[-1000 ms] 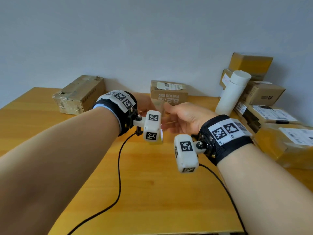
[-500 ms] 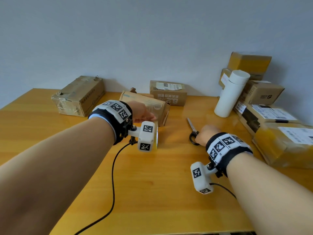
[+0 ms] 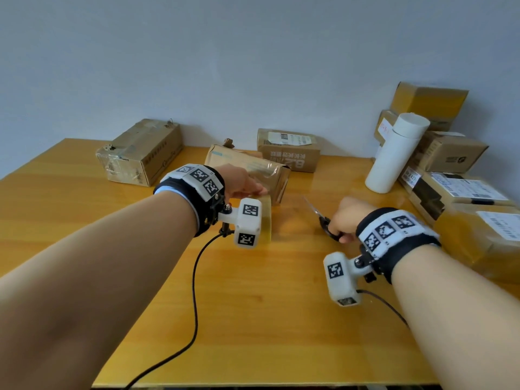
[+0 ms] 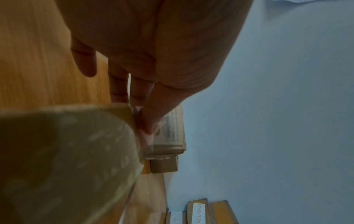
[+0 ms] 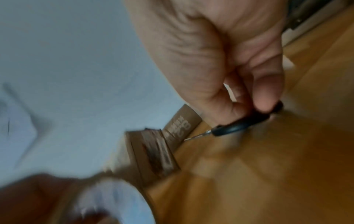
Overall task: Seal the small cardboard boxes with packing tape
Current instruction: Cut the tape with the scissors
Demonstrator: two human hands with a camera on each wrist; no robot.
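On table, right hand [image 3: 347, 218] now gripping scissors [image 3: 323, 219]

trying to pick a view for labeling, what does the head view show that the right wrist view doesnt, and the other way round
Only the head view shows the left hand on the tape roll, the white cylinder and the box stack at right. Only the right wrist view shows the right hand's fingers curled round the scissors' black handle. Both show the right hand, the scissors, the printed box and the wooden table.
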